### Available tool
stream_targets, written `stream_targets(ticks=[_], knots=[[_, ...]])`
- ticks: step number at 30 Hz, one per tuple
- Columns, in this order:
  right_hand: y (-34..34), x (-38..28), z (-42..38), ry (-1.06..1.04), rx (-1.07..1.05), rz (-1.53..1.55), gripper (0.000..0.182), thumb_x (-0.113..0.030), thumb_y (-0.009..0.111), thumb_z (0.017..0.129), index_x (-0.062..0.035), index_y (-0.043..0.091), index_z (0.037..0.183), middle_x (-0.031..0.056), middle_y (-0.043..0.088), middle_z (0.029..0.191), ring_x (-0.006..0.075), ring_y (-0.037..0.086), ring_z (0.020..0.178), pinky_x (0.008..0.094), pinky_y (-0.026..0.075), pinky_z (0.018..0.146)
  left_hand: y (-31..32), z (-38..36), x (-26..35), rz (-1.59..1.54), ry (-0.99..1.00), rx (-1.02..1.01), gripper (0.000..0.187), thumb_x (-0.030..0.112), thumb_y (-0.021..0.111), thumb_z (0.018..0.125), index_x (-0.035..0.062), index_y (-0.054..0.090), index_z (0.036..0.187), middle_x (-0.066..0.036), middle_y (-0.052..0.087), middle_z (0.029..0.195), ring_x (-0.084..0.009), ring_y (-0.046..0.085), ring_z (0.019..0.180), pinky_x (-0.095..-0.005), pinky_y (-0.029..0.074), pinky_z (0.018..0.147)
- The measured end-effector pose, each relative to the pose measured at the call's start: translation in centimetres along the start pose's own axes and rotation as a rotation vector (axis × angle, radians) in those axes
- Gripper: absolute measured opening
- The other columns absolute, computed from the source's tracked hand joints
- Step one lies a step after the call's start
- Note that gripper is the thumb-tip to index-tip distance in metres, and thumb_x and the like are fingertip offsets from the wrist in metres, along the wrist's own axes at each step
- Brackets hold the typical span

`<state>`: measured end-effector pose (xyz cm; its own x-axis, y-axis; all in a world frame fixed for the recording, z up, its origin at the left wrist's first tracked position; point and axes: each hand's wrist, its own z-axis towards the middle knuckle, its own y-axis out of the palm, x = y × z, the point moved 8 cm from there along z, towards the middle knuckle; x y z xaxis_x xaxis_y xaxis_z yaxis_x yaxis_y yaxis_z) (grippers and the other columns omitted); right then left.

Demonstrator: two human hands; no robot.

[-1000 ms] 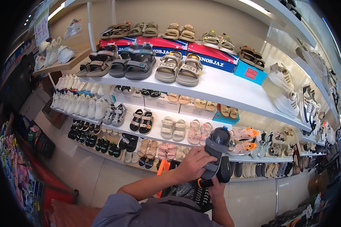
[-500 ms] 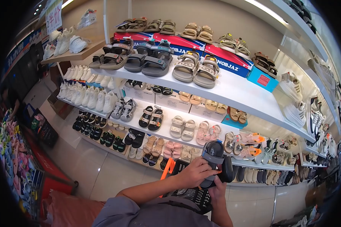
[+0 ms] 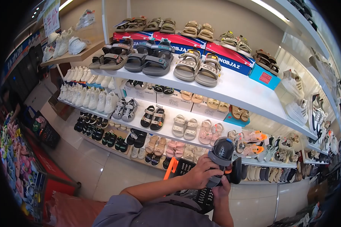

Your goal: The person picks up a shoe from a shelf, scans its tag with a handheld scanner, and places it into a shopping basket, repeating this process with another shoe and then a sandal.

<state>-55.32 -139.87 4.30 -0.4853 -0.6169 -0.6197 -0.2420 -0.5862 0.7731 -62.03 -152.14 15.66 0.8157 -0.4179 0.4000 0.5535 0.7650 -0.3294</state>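
In front of my body I hold a pair of dark sandals. One sandal [image 3: 222, 148] faces up with its toe away from me and a grey strap across it. My left hand [image 3: 201, 173] wraps around its side, fingers over the strap area. The other sandal [image 3: 236, 171] is turned on edge just to the right, pressed close to the first. From below, my right hand [image 3: 221, 189] grips the heel end, with its fingers partly hidden. A small orange piece shows between the sandals. Beneath my forearms is a black shopping basket [image 3: 185, 166] with an orange handle [image 3: 171, 167].
A white top shelf [image 3: 236, 89] bears several grey sandals [image 3: 159, 60] and shoe boxes [image 3: 231, 60]. Lower shelves hold rows of sandals and shoes. At left stands a red bin [image 3: 60, 183] of colourful footwear. A second basket [image 3: 49, 132] sits on the tiled floor.
Both hands and the sandals have shifted slightly right and up in view. The edge-on sandal has swung a little away from the other. My grip stays on the pair.
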Motion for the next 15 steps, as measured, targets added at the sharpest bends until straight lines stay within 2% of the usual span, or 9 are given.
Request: stream_targets(ticks=[1,5,7,8,10,11,13,15], knots=[[0.6,-0.5,0.1,-0.055,-0.021,-0.054,0.064,-0.011,0.067,0.077,-0.0064,0.039,0.135,0.0095,0.049,0.127,0.0242,0.050,0.119,0.0414,0.041,0.103,-0.2,-0.1,-0.2,-0.016,-0.004,0.028,0.051,-0.007,0.060,0.065,0.0120,0.057,0.112,-0.009,0.051,0.104,-0.0316,0.049,0.106,-0.0504,0.032,0.101],[-0.1,0.4,0.2,-0.004,0.015,-0.005,0.065,-0.010,0.068,0.076,-0.0059,0.039,0.134,0.0097,0.048,0.127,0.0247,0.050,0.119,0.0416,0.040,0.103,-1.3,-0.2,-1.0,-0.064,-0.075,0.120,0.050,-0.006,0.060,0.065,0.0100,0.053,0.113,-0.010,0.050,0.107,-0.0317,0.050,0.105,-0.0484,0.033,0.102],[2.5,-0.7,0.2,-0.107,0.018,-0.044,0.065,-0.009,0.068,0.076,-0.0055,0.039,0.135,0.0105,0.048,0.128,0.0258,0.049,0.120,0.0420,0.039,0.104,-2.4,0.3,-1.5,0.030,-0.234,0.161,0.054,0.003,0.064,0.073,0.0048,0.047,0.124,-0.017,0.049,0.118,-0.0364,0.046,0.118,-0.0450,0.035,0.103],[2.8,-0.8,0.3,-0.106,0.016,-0.043,0.065,-0.009,0.068,0.076,-0.0055,0.039,0.135,0.0105,0.048,0.128,0.0258,0.049,0.120,0.0420,0.039,0.104,-2.3,0.4,-1.6,0.032,-0.234,0.161,0.054,0.003,0.064,0.073,0.0048,0.047,0.124,-0.017,0.049,0.118,-0.0364,0.046,0.118,-0.0450,0.035,0.103],[3.2,-1.2,0.4,-0.130,-0.009,-0.099,0.067,-0.009,0.067,0.077,-0.0056,0.038,0.137,0.0112,0.047,0.130,0.0269,0.048,0.121,0.0430,0.039,0.105,-1.5,0.1,-3.8,-0.209,-0.466,0.176,0.061,0.011,0.063,0.083,0.0014,0.036,0.137,-0.021,0.044,0.132,-0.0366,0.039,0.128,-0.0409,0.036,0.103],[3.0,-1.1,0.4,-0.129,-0.010,-0.098,0.067,-0.009,0.067,0.077,-0.0056,0.038,0.137,0.0112,0.047,0.130,0.0269,0.048,0.121,0.0430,0.039,0.105,-1.5,-0.1,-4.1,-0.207,-0.466,0.177,0.061,0.011,0.063,0.083,0.0014,0.036,0.137,-0.021,0.044,0.132,-0.0366,0.039,0.128,-0.0409,0.036,0.103],[3.0,-1.5,0.3,-0.184,-0.067,-0.218,0.069,-0.010,0.068,0.078,-0.0066,0.036,0.139,0.0116,0.047,0.132,0.0280,0.048,0.123,0.0444,0.039,0.105,0.5,-1.4,-5.7,-0.494,-0.653,0.005,0.071,0.028,0.061,0.091,-0.0006,0.024,0.144,-0.017,0.037,0.141,-0.0295,0.038,0.132,-0.0366,0.039,0.100],[2.9,-1.2,0.2,-0.159,-0.067,-0.263,0.069,-0.011,0.068,0.078,-0.0082,0.036,0.139,0.0128,0.046,0.133,0.0287,0.047,0.123,0.0452,0.037,0.106,0.7,-1.8,-6.1,-0.579,-0.695,-0.009,0.074,0.028,0.063,0.089,0.0003,0.023,0.145,-0.019,0.031,0.145,-0.0360,0.033,0.134,-0.0401,0.033,0.106]])
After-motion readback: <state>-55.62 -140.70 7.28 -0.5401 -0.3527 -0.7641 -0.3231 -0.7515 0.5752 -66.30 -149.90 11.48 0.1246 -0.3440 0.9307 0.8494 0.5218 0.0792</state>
